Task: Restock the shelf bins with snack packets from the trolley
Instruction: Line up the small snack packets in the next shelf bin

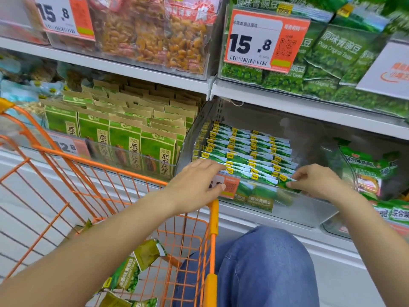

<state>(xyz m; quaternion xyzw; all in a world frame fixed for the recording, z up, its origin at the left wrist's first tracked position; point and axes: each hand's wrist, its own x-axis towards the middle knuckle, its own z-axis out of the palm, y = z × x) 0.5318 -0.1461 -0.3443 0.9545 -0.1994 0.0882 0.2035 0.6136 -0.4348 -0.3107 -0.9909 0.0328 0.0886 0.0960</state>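
Here the right hand (316,181) pinches a half-hidden packet (285,181); left hand (197,185) flat.

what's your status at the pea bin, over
Left hand flat on front packets. Right hand pinching a green packet in the bin. Nothing blocking.

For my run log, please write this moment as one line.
stage: restocking | left hand: rests on packet rows at bin front | right hand: pinches green packet into clear bin | trolley: packets remain
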